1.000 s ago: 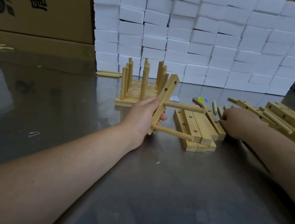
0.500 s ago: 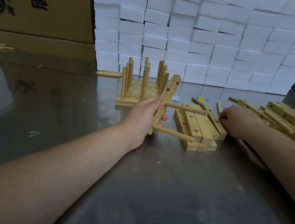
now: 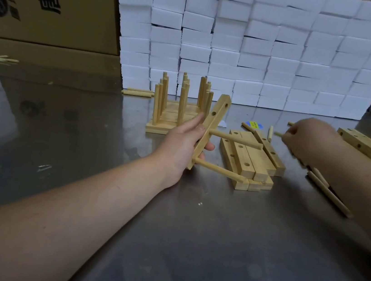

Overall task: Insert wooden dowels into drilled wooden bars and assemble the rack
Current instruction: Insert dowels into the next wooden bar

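Observation:
My left hand (image 3: 183,143) grips a drilled wooden bar (image 3: 213,122), held tilted above the steel table. Two dowels stick out of it to the right: an upper dowel (image 3: 237,140) and a lower dowel (image 3: 219,170). Two holes higher on the bar are open. My right hand (image 3: 308,139) is raised to the right, fingers closed on a short dowel (image 3: 278,134) whose tip pokes out leftward. A finished rack (image 3: 179,108) with several upright dowels stands behind the left hand.
A stack of drilled bars (image 3: 251,164) lies between my hands. More drilled bars (image 3: 369,150) and loose dowels (image 3: 329,194) lie at the right. A wall of white foam blocks (image 3: 252,45) and cardboard boxes (image 3: 51,0) close off the back. Two dowels (image 3: 136,91) lie at back left.
My right hand has lifted off the table from among the loose dowels, now holding a short dowel. The left hand and its bar have barely shifted.

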Motion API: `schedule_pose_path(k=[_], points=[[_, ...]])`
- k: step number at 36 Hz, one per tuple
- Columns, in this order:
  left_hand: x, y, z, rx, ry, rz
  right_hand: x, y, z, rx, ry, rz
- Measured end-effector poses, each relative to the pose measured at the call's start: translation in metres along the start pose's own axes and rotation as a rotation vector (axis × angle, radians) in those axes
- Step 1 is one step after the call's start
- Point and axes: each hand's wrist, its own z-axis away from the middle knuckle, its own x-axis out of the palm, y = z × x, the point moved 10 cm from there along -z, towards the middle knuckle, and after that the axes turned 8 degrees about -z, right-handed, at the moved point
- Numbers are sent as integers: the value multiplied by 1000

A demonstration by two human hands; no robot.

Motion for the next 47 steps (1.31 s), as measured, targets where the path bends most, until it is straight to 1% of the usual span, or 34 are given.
schedule_pose_path(k=[3, 4, 6, 8, 14, 17, 20, 23, 31, 44, 47], points=[[0, 0, 0, 9, -7, -9, -30, -24, 10, -134, 166, -183], [1, 0, 0, 10, -13, -10, -37, -34, 16, -191, 177, -282], [1, 1, 0, 13, -22, -9, -43, -55, 28, -292, 129, -456], [2, 1, 1, 12, -29, -12, -48, -70, 39, -343, 98, -562], [6, 3, 2, 21, -66, -52, -47, -89, 52, -408, 69, -636], [7, 4, 3, 24, -76, -77, -42, -91, 53, -410, 50, -640], [7, 5, 4, 33, -79, -118, -36, -93, 53, -408, 42, -588], [7, 4, 3, 38, -83, -125, -34, -95, 55, -416, 62, -540], [7, 6, 2, 49, -80, -126, -38, -94, 54, -406, 103, -507], [9, 5, 2, 86, -75, -228, -46, -99, 59, -434, 153, -441], [9, 5, 2, 81, -73, -230, -42, -99, 59, -438, 141, -423]])
